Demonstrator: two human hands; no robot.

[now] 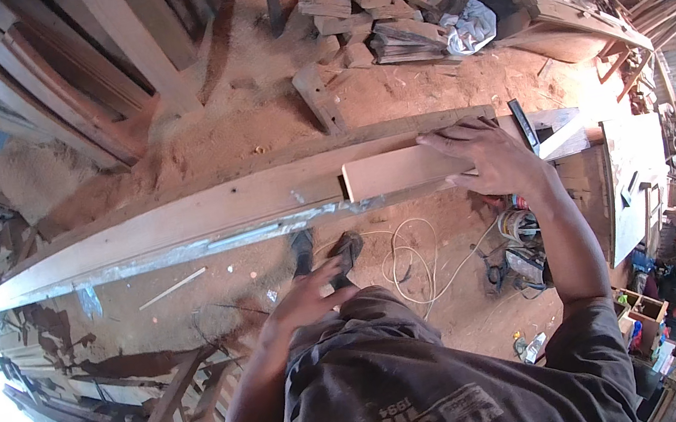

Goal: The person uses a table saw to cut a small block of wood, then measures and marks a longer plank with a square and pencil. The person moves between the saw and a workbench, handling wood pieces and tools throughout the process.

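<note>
A short, smooth, pale wooden board [398, 170] lies on top of a long wooden beam [179, 220] that runs across in front of me. My right hand [490, 157] is over the board's right part, its fingers across the far edge and its thumb at the near edge. Low in front of my body, my left hand [309, 296] hangs free with its fingers apart, touching neither piece of wood. Just right of my right hand, a dark, straight-edged tool [523, 126] stands at an angle by a light offcut [563, 139].
Cut wood blocks [377, 17] are heaped beyond the beam, beside a silvery crumpled bag [471, 26]. Long planks [58, 88] lean at far left. A pale cord [407, 275] loops on the dusty floor by my feet. A light-topped table [632, 179] stands at right.
</note>
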